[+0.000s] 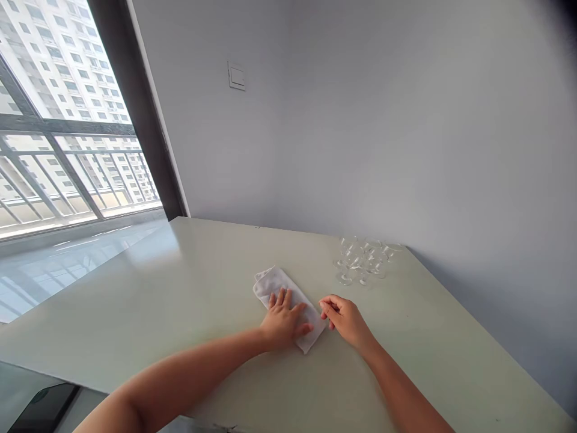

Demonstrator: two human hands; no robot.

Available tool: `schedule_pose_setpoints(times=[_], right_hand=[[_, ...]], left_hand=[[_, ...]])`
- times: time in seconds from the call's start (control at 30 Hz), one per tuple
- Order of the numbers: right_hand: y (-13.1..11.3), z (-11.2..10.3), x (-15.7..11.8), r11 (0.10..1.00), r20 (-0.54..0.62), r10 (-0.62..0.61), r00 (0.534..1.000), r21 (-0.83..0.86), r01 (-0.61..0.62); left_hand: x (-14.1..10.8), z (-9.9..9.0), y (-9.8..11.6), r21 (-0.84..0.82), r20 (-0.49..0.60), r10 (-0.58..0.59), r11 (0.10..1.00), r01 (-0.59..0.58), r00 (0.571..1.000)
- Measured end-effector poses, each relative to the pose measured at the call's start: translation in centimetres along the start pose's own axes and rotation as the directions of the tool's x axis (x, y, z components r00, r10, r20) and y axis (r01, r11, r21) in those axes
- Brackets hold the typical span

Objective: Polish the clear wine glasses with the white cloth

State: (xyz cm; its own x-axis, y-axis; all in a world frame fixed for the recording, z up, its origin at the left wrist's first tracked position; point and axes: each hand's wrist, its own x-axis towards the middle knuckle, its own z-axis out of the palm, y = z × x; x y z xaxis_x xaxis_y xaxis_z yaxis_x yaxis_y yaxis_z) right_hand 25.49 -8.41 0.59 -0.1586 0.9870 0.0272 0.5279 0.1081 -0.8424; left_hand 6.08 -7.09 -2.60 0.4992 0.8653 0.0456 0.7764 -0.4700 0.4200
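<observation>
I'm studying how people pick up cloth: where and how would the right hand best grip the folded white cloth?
Probably pinch the folded white cloth by its near-right end, coming in low from the right. It lies flat on the table, so its edge offers the hold. That end sticks out past the spread left hand, and the right hand is beside it.
</observation>
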Motion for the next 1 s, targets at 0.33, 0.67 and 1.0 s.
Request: schedule_pose_setpoints(times=[0.33,0.67,1.0], right_hand=[[0.6,-0.4,0.1,0.999,-0.122,0.051,0.991,0.022,-0.049],[1.6,0.2,0.3,0.993,-0.068,0.070,0.995,-0.094,-0.076],[2.0,0.7,0.4,0.985,-0.013,0.081,0.997,-0.150,-0.082]], left_hand=[[12.1,0.4,-2.6,0.112,0.074,0.055,0.992,-0.063,0.996],[14.4,-7.0,-15.7,0.232,0.031,-0.223,0.950,0.210,0.974],[-1.5,-16.9,-29.3,0.284,-0.192,-0.699,0.632,0.721,0.689]])
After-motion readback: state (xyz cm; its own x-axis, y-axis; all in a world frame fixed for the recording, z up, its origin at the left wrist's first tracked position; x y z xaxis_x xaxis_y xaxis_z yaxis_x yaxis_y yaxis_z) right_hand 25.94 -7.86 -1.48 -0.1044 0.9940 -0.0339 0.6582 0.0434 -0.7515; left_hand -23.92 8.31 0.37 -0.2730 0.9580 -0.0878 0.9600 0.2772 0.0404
